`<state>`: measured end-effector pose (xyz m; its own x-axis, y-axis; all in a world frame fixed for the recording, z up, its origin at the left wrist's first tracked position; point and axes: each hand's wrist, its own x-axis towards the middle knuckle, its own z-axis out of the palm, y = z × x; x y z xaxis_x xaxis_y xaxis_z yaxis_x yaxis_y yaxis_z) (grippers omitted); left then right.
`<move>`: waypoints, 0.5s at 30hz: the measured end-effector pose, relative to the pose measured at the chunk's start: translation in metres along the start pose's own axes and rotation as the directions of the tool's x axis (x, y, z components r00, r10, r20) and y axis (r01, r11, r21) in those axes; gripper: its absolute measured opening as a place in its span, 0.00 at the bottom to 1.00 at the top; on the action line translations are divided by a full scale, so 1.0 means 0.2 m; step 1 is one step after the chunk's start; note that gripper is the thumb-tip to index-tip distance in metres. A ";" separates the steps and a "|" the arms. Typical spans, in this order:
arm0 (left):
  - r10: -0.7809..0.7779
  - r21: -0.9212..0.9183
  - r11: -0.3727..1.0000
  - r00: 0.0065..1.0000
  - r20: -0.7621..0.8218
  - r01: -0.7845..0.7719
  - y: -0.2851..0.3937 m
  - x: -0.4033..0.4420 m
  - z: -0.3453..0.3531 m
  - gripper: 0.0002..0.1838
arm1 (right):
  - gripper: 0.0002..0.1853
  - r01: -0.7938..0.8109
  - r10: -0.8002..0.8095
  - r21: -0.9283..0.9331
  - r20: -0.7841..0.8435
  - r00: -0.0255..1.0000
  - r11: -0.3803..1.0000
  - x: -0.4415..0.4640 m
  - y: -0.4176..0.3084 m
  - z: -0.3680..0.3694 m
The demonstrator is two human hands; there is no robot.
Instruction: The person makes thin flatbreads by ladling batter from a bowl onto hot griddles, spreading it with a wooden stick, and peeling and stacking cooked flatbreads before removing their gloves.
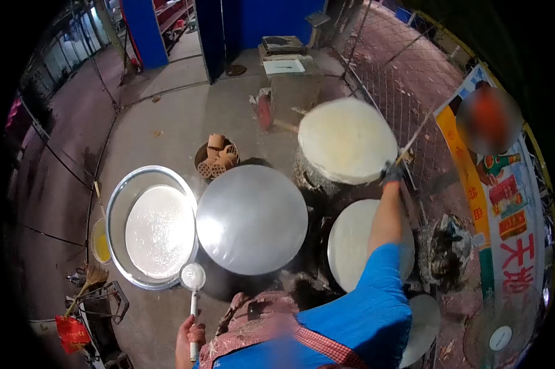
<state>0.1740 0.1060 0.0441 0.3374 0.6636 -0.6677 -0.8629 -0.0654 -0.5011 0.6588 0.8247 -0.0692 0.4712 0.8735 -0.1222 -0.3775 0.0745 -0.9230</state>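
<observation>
My left hand (191, 337) is closed around the white handle of a ladle (192, 277), whose round bowl holds white batter. The bowl is beside the near rim of a large metal basin (115, 243) of white batter (159, 230). My right hand (391, 173), in a dark glove, is at the right edge of a large round pale pancake (348, 141). Its fingers appear closed on a thin wooden stick (417, 132) pointing up and right; their exact grip is hard to make out. Under my right forearm is another pale round plate (350, 243), partly hidden.
A shiny round metal plate (253, 219) lies between basin and pancake. Behind it, a container holds clay-coloured perforated pieces (219, 161). A yellow-filled bowl (100, 241) and a small broom (90, 283) are left. A wire fence (400, 61) and a printed banner (511, 215) border the right.
</observation>
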 end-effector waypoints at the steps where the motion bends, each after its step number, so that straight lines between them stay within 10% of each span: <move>1: -0.010 -0.009 1.000 1.000 0.011 0.010 -0.02 0.01 0.03 0.14 | 0.15 -0.145 0.104 -0.328 -0.138 0.985 0.933 -0.07 0.08 -0.02; 5: 0.100 0.047 0.994 0.995 0.017 -0.100 -0.13 0.04 0.15 0.13 | 0.11 -0.279 0.221 -0.215 -0.259 0.940 0.936 0.49 0.66 -0.29; 9: 0.180 0.089 0.980 0.984 -0.013 -0.178 -0.16 0.04 0.17 0.15 | 0.17 -0.192 -0.012 -0.748 -0.259 0.966 0.636 0.14 0.37 -0.18; 12: 0.309 0.106 0.949 0.943 -0.120 -0.298 -0.16 0.06 0.21 0.15 | 0.22 -0.006 -0.257 -0.984 -0.053 0.965 0.180 -0.15 0.15 -0.09; 15: 0.321 0.088 0.944 0.947 -0.004 -0.319 -0.05 0.08 0.16 0.14 | 0.27 0.334 -0.313 -0.941 0.302 0.900 0.051 -0.55 0.00 0.16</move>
<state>0.1749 0.1412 0.0567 0.0443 0.6047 -0.7952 -0.9552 -0.2075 -0.2111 0.5813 0.7446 -0.0448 0.3012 0.9088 0.2889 0.8883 -0.1572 -0.4316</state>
